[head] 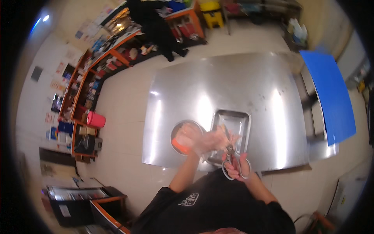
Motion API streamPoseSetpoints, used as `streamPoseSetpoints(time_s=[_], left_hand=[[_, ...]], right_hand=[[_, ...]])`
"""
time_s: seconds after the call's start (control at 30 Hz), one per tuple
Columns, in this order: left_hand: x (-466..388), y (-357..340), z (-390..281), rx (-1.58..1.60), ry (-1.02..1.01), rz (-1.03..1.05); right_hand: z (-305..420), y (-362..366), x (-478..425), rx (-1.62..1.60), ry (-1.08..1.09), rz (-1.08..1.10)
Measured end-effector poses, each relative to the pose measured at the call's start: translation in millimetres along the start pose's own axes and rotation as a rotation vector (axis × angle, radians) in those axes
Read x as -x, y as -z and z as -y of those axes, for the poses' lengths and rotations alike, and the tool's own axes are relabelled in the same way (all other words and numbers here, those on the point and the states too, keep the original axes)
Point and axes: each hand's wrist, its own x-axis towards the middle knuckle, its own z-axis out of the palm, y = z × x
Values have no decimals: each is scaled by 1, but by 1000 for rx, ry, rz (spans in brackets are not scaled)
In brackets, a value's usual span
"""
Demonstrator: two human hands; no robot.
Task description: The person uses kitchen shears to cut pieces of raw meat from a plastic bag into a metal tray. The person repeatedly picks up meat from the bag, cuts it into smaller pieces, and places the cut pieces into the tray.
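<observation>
My left hand [201, 147], blurred, holds a piece of raw meat [223, 136], which looks like poultry, over a stainless steel tray [247, 125]. In my right hand [237, 168] is a pair of metal kitchen shears [230, 150], its looped handles spread apart. The blades reach up to the meat; blur hides exactly where they touch it. Left of the tray stands a round metal bowl [171, 136]. More pale raw meat [188, 133] lies inside it, with an orange-red item [179, 146] along its lower edge. My left hand overlaps the bowl's right side.
Tray and bowl rest near the front edge of a large steel table [228, 76]. A blue board [330, 96] lies off its right side. Beyond the far edge, a person in black [155, 26] stands by orange-edged shelving [119, 58]. A pink bin [96, 119] sits at left.
</observation>
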Motion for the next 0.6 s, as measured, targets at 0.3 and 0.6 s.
streamPoseSetpoints(time_s=[0.3, 0.6], left_hand=[[-28, -6, -38, 647, 205, 127], [-12, -52, 14, 464, 159, 173]], right_hand=[[-3, 37, -7, -243, -56, -25], [27, 36, 0, 38, 143, -178]])
